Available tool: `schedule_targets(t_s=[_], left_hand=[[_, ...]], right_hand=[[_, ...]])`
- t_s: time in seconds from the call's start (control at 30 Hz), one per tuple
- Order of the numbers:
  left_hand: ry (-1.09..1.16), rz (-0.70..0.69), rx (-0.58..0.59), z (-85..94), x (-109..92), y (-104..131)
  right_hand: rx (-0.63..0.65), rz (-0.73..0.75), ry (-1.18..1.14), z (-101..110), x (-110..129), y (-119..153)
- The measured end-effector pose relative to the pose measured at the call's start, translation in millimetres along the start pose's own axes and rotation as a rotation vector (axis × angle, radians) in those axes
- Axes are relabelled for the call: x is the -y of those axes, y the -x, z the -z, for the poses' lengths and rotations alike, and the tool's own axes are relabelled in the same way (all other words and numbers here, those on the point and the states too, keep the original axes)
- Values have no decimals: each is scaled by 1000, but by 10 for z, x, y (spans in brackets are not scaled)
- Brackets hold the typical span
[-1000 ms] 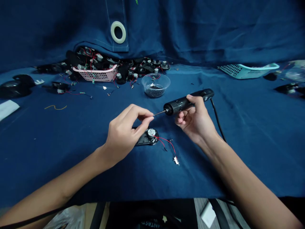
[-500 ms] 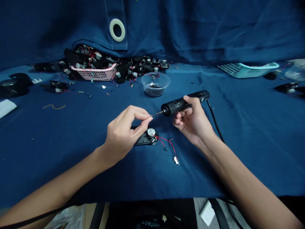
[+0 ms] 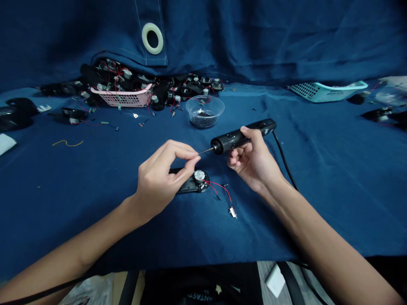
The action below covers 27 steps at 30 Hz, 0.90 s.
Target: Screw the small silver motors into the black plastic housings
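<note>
My right hand (image 3: 254, 159) is wrapped around a black electric screwdriver (image 3: 235, 137), its thumb on top of the body. The thin bit (image 3: 206, 151) points left. My left hand (image 3: 165, 178) is closed in a pinch right at the bit's tip; whatever lies between thumb and forefinger is too small to make out. Below the fingers, a black plastic housing (image 3: 190, 185) lies on the cloth, partly hidden by my left hand. A round white-topped motor (image 3: 199, 176) sits in it, and red wires (image 3: 222, 186) run right to a small metal-and-white switch-like part (image 3: 232, 212).
A clear bowl (image 3: 205, 106) of small dark pieces, probably screws, stands beyond my hands. Behind it, a pink basket (image 3: 124, 98) and heaped black wired parts (image 3: 181, 91) line the back. A turquoise basket (image 3: 330, 93) stands far right. The screwdriver's cord (image 3: 284, 159) trails past my right wrist.
The whole view has shifted slightly, so everything appears a little further left. Both hands keep the same grip, with the bit's tip still at my left fingertips.
</note>
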<state>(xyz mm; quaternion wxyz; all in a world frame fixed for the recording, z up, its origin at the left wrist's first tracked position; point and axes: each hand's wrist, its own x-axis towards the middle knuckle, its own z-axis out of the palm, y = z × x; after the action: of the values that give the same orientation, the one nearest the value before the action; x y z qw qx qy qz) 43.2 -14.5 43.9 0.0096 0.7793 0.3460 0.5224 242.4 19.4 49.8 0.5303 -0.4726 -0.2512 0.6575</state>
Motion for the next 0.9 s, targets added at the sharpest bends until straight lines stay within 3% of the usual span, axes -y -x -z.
schedule_targets(t_s=[0.17,0.3,0.47,0.6,0.9], left_hand=[[-51,67,47,27,11,-9],[-71,95,2,30,27,-1],[-118,-5,-94,27,22,-16],[-225,-110,-97,45,2,-50],[-256,-97,-108,39,-16,-46]], right_hand=[[-9,7,-8,2,-10,0],[-1,-52,-52,-18,-17,20],[42,-120,-115,-53,-38,82],[39,-115,-135,-62,-50,114],[59,-134,-154,-55,-49,107]])
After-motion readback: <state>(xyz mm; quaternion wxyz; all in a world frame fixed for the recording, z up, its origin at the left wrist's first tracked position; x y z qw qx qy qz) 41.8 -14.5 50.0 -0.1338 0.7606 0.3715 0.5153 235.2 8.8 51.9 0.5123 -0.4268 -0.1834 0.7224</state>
